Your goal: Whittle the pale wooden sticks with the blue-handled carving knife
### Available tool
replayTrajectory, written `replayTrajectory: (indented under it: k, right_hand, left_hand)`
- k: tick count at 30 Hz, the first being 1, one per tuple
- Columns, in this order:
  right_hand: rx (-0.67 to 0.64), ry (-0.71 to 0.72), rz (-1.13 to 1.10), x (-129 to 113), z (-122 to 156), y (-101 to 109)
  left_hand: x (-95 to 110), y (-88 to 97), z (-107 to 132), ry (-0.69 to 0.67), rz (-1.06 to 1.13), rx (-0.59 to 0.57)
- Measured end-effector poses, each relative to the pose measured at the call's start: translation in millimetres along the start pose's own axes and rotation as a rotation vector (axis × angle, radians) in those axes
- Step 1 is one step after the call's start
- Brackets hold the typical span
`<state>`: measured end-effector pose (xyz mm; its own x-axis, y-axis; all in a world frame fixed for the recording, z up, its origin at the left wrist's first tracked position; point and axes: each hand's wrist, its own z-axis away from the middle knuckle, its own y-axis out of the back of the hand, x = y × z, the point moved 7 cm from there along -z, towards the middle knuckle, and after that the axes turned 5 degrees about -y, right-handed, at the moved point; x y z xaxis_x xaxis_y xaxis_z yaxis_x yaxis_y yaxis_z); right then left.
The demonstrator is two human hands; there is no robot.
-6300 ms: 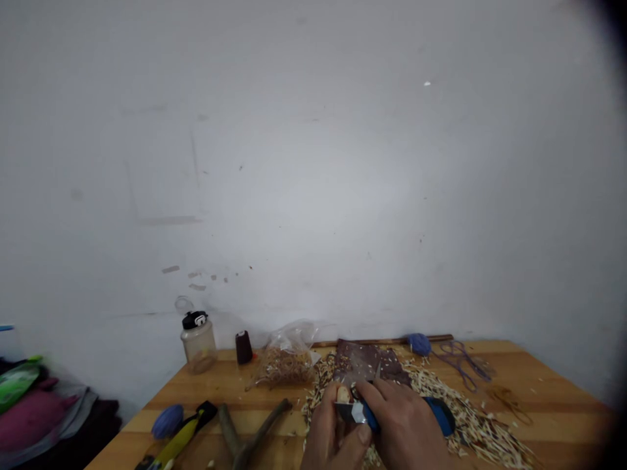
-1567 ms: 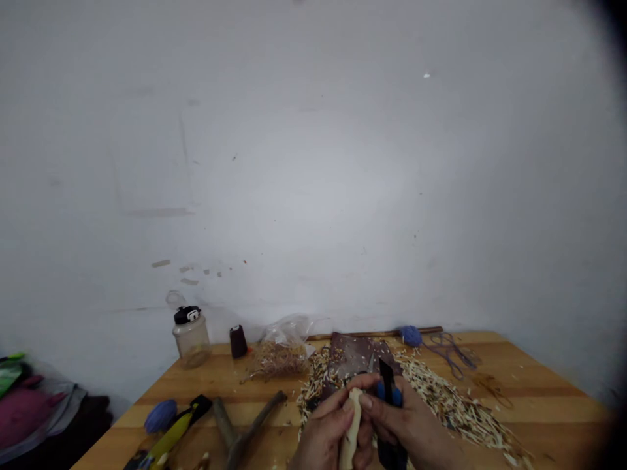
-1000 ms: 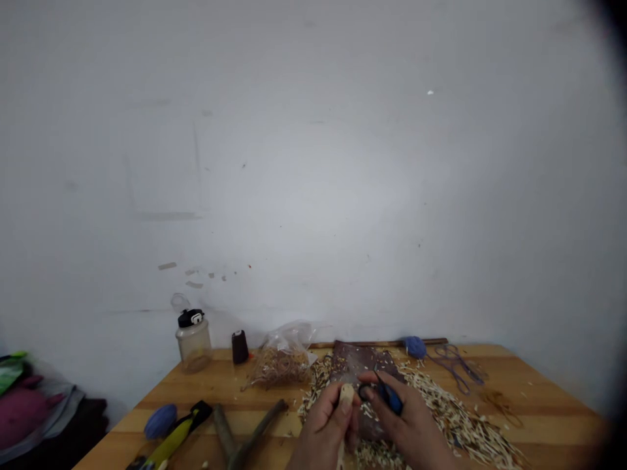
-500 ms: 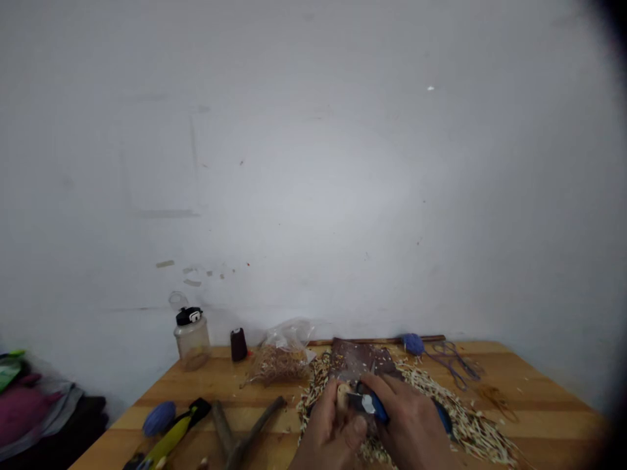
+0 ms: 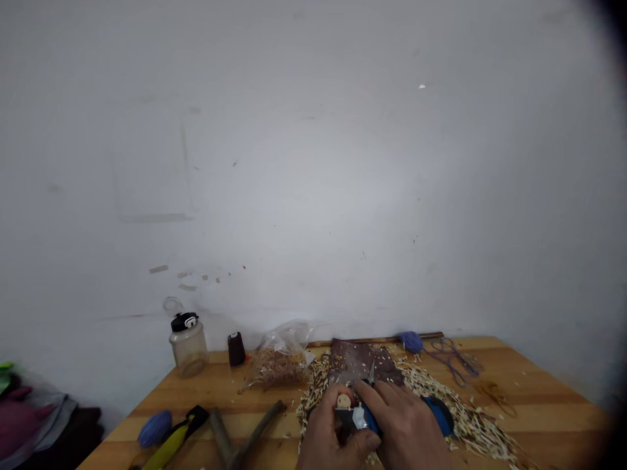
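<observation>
My left hand (image 5: 329, 436) is closed round a pale peeled wooden stick (image 5: 344, 399), whose tip shows above the fingers. My right hand (image 5: 405, 431) grips a blue-handled utility knife (image 5: 435, 412); its blade end lies against the stick beside my left thumb. Both hands work low at the near edge of the wooden table (image 5: 553, 405), over a heap of light wood shavings (image 5: 470, 424).
A dark sheet (image 5: 362, 360) lies behind the hands. Further left are a plastic bag of shavings (image 5: 279, 362), a dark thread spool (image 5: 236, 349), a clear jar with black lid (image 5: 187, 344), forked branches (image 5: 245, 431), a yellow-black tool (image 5: 171, 440) and blue yarn (image 5: 154, 427). Purple cord (image 5: 453, 356) lies at the right.
About a second ago the knife was lifted clear of the stick; since then my right hand has brought the blade back against the stick's tip. The camera has shifted slightly.
</observation>
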<state>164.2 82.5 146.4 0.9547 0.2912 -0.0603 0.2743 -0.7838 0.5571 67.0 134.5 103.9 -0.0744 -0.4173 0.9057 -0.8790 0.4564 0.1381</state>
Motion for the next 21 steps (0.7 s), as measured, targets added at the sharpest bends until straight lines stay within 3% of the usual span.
replayTrajectory:
  k: [9, 21]
  right_hand:
    - [0.004, -0.011, 0.01, 1.3, 0.0, 0.7]
    - [0.044, -0.032, -0.018, 1.9, 5.7, -7.0]
  left_hand:
    - [1.6, 1.9, 1.5, 0.02, -0.003, 0.013]
    - [1.4, 10.2, 4.1, 0.003, -0.218, 0.077]
